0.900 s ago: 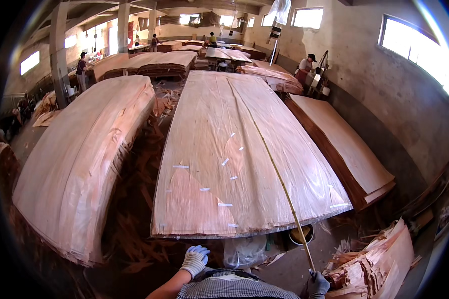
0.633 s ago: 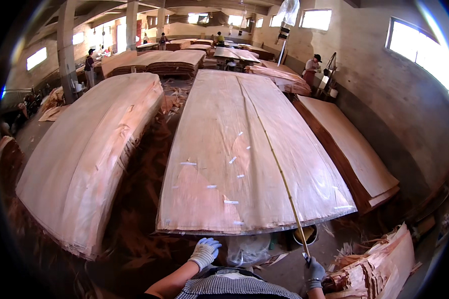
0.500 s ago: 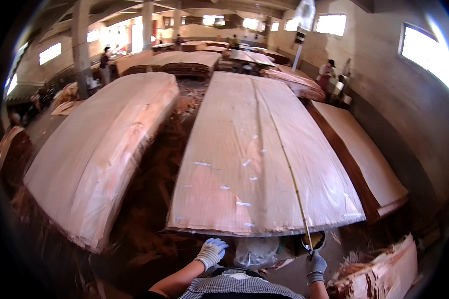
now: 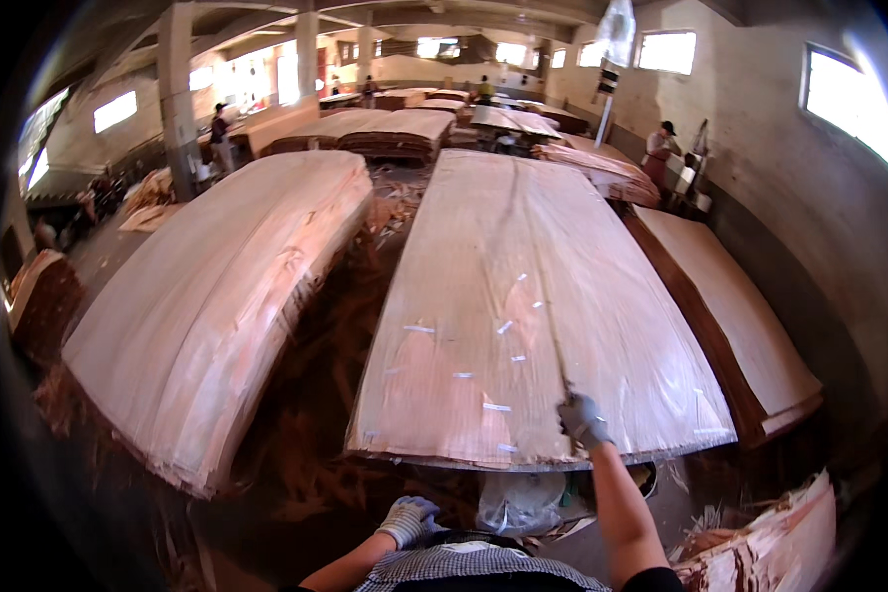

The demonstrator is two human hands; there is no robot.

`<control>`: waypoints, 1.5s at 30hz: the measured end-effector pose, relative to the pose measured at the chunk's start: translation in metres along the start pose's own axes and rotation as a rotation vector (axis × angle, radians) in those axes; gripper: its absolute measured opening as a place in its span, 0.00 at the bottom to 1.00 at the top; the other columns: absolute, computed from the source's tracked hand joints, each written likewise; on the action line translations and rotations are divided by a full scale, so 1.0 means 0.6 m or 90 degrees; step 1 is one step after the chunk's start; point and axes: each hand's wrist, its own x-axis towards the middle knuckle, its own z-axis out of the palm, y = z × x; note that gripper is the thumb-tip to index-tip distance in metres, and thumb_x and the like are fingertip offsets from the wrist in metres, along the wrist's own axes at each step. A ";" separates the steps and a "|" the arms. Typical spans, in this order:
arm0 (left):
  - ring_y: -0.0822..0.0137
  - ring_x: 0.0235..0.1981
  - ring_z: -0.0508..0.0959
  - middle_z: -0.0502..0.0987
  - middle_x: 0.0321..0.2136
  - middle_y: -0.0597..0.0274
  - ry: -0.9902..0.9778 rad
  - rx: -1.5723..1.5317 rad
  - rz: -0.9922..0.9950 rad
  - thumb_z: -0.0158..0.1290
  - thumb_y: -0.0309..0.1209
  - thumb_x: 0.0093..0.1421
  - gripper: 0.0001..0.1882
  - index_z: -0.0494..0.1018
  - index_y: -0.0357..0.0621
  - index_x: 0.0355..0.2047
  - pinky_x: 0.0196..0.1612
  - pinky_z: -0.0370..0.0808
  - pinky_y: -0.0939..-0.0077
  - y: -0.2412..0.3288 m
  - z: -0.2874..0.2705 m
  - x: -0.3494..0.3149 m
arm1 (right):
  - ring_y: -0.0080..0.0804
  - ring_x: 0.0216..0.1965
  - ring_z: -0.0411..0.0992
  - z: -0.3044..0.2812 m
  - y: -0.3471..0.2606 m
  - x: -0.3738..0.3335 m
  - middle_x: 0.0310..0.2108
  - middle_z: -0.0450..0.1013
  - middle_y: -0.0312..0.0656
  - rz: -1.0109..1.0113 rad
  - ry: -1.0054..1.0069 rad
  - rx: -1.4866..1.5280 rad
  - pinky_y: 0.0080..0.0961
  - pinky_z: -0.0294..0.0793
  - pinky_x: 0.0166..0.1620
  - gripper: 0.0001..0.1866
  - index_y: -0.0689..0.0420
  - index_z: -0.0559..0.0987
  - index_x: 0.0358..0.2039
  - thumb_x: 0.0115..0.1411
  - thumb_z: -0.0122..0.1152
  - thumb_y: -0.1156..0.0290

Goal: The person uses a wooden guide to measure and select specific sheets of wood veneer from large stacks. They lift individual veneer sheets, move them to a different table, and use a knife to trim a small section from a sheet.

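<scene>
And there's the middle stack (image 4: 454,266), left stack (image 4: 192,296) on one side, right stack (image 4: 730,306) along the other! The stick (image 4: 558,355) runs lengthwise over it from the right hand (image 4: 584,420) above the near edge; plastic bag (image 4: 519,508) below that edge, scrap wood (image 4: 775,545) off the near right corner.

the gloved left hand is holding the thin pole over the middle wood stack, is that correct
Wrong hand: the head view shows the gloved right hand holding the thin pole over the middle stack; the left hand is near the checked clothing.
</scene>
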 end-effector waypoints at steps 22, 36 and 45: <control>0.57 0.43 0.72 0.75 0.39 0.58 -0.015 -0.021 0.068 0.46 0.37 0.53 0.14 0.75 0.48 0.38 0.48 0.66 0.62 -0.060 0.041 0.046 | 0.52 0.23 0.71 -0.075 0.235 -0.344 0.18 0.70 0.52 -0.063 0.193 -0.511 0.45 0.67 0.25 0.09 0.52 0.73 0.31 0.52 0.53 0.63; 0.56 0.42 0.72 0.75 0.37 0.58 0.121 -0.011 0.068 0.48 0.35 0.51 0.13 0.75 0.48 0.36 0.48 0.66 0.62 -0.026 0.037 0.067 | 0.35 0.17 0.72 -0.041 0.047 -0.040 0.17 0.71 0.43 -0.080 0.075 -0.166 0.33 0.72 0.20 0.10 0.61 0.75 0.32 0.49 0.53 0.71; 0.58 0.46 0.71 0.74 0.42 0.60 0.060 -0.056 -0.042 0.47 0.38 0.54 0.15 0.73 0.54 0.41 0.53 0.62 0.63 -0.029 0.059 0.014 | 0.25 0.13 0.68 0.092 -0.087 0.040 0.14 0.68 0.38 -0.193 -0.061 -0.084 0.24 0.68 0.15 0.07 0.62 0.73 0.27 0.52 0.53 0.70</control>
